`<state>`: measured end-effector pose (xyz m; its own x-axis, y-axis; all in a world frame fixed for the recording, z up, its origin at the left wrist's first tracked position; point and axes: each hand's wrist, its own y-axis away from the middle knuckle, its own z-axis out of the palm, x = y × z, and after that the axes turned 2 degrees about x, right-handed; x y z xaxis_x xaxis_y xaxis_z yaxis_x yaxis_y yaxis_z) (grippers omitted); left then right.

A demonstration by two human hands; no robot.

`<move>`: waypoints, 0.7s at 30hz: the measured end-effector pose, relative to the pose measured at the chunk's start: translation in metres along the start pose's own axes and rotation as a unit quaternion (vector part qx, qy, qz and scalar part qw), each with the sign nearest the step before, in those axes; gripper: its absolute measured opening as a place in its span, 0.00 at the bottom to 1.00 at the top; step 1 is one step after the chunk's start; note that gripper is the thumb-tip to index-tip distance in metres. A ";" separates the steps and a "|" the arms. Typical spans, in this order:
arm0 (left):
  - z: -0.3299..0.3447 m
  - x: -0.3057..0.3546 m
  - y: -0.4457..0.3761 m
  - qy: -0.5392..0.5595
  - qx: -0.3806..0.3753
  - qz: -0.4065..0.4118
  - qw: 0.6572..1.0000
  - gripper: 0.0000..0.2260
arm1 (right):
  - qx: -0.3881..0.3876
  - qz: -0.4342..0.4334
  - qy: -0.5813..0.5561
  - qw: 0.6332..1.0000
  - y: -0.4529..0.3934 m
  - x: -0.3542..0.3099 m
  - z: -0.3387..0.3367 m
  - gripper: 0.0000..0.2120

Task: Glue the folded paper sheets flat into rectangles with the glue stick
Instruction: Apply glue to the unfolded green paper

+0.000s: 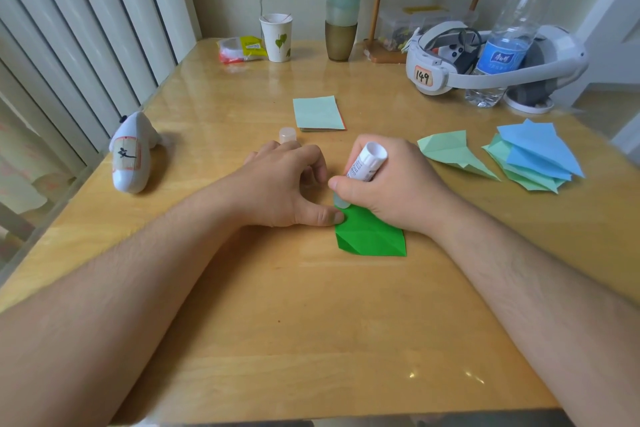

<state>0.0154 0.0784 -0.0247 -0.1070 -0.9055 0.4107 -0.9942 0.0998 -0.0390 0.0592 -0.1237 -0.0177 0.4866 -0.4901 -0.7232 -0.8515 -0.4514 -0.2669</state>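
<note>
Seen from the person's head, looking down at a glossy wooden table (311, 305) with both bare forearms reaching in from the bottom corners.

The right hand (394, 184) is wrapped around a white glue stick (367, 163), thumb on the near side. The stick leans, its flat end up and away from the person, its glue end down and toward the left, touching the upper left corner of a bright green folded paper (372, 236). This paper lies directly under and just in front of the right hand, toward the person, with its long side running left to right.

The left hand (287, 184) sits just left of the paper, fingers loosely curled with nothing inside them. Its thumb tip presses flat on the paper's left edge, right beside the glue end. It seems to be pinning the sheet while glue goes on.

So the right hand is the nearer one and already over the work. Judging from the lean, the next stroke would likely run rightward along the paper's long side, away from the pinning thumb.

Beyond the left hand stands the small clear cap (287, 134). Further back lies a pale green rectangle (317, 112), apparently finished. Well to the right are a pale green folded sheet (450, 151) and a stack of blue and green folded sheets (535, 156), probably waiting.
</note>
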 end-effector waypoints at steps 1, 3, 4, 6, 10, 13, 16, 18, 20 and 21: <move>0.000 0.000 0.000 0.000 0.000 0.000 1.000 0.29 | -0.004 0.003 0.005 1.000 -0.001 -0.001 -0.001 0.14; 0.000 0.000 0.000 -0.001 0.001 0.000 1.000 0.30 | -0.012 0.008 0.014 1.000 -0.001 -0.001 -0.003 0.14; 0.000 -0.001 0.000 0.000 0.001 0.001 1.000 0.30 | -0.016 0.012 0.016 1.000 -0.001 0.000 -0.005 0.14; 0.000 -0.001 0.000 0.001 0.001 0.001 1.000 0.29 | -0.023 0.020 0.013 0.999 0.000 0.003 -0.010 0.14; -0.001 -0.002 0.001 0.002 -0.007 0.004 1.000 0.30 | -0.034 0.030 0.009 0.999 0.003 0.012 -0.025 0.14; -0.002 -0.002 0.001 0.001 -0.009 0.005 1.000 0.30 | -0.033 0.037 0.017 0.999 0.004 0.017 -0.035 0.14; -0.002 -0.002 0.001 0.004 -0.009 0.008 1.000 0.29 | -0.037 0.037 0.030 0.998 0.004 0.019 -0.039 0.14; -0.002 -0.002 0.001 0.005 -0.007 0.009 1.000 0.29 | -0.037 0.037 0.039 0.998 0.004 0.018 -0.039 0.14; -0.002 -0.002 0.001 0.003 -0.006 0.009 1.000 0.30 | -0.033 0.035 0.051 0.998 0.003 0.017 -0.039 0.15; -0.002 -0.001 0.001 0.002 -0.006 0.009 1.000 0.30 | -0.031 0.036 0.057 0.997 0.003 0.017 -0.039 0.15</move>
<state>0.0141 0.0807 -0.0235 -0.1250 -0.9014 0.4145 -0.9920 0.1215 -0.0349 0.0727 -0.1626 -0.0064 0.4459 -0.6039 -0.6606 -0.8736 -0.4543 -0.1744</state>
